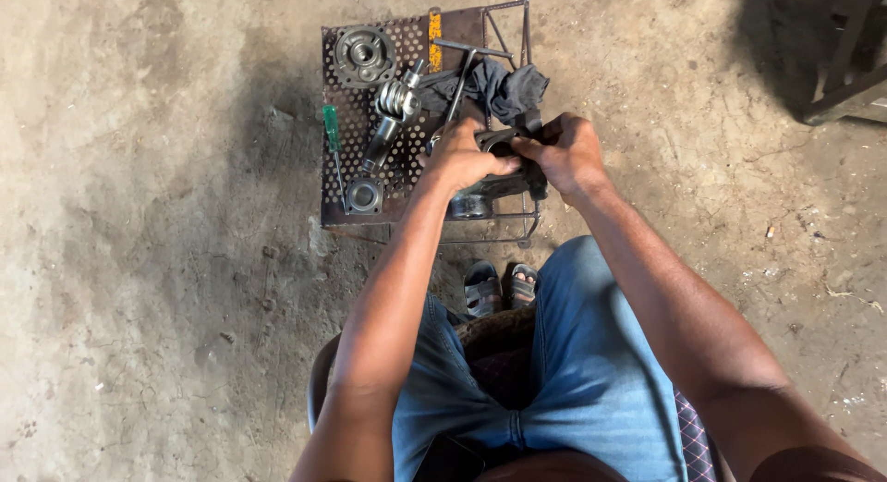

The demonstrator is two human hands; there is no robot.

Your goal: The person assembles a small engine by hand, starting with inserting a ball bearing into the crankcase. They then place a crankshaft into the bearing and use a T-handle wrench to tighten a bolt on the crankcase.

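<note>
A view from above of a seated person in blue jeans and sandals, leaning over a low perforated metal worktop [346,200] that stands on a stained concrete floor [139,260]. Both hands meet at the worktop's near right edge, closed around a dark metal engine part [494,182] with a round opening. The left hand [459,158] grips the part from the left side, fingers curled over its top. The right hand [568,151] grips it from the right, fingertips pressed at the rim of the opening. The part rests at the edge of the worktop, partly hidden by the hands.

Just behind the hands lies a crumpled dark cloth [504,86], with a bent metal rod tool [467,61] across it. To the left lie a crankshaft [395,108], a round flanged metal housing [364,54] at the far corner, a smaller ring-shaped bearing [363,195] near the front, and a green-handled screwdriver [332,135]. A dark metal frame [845,66] stands at the upper right.
</note>
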